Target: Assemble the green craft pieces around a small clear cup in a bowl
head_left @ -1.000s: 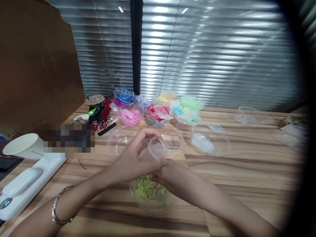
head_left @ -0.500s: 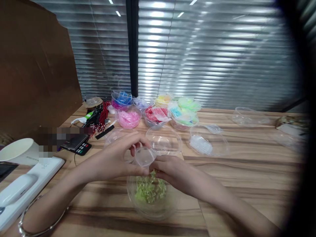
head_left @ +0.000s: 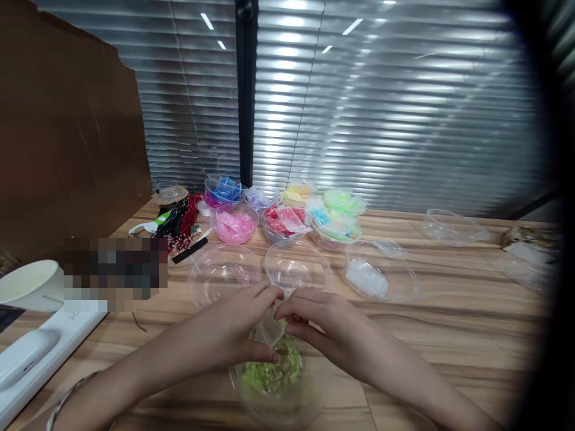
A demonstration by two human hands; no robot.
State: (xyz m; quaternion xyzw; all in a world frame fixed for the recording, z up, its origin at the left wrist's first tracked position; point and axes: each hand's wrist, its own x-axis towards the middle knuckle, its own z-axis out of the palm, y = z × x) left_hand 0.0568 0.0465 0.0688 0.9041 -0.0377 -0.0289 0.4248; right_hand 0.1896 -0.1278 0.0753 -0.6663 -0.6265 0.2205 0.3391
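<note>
Small cup (head_left: pixel 272 331) is held in the left hand (head_left: pixel 238 328) over green shreds (head_left: pixel 290 372) in a clear bowl (head_left: pixel 284 413), the right hand (head_left: pixel 330 320) narrow at its edge, contact unclear; the step looks like handling it there, and the next move likely calls for steadiness

Apparently an office, with slatted blinds (head_left: pixel 381 120) and wood-grain table (head_left: pixel 449 329).

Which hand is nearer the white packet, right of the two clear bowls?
Right. The right hand is in front of the white packet and to its left; the left hand is farther away, left of the right hand.
</note>
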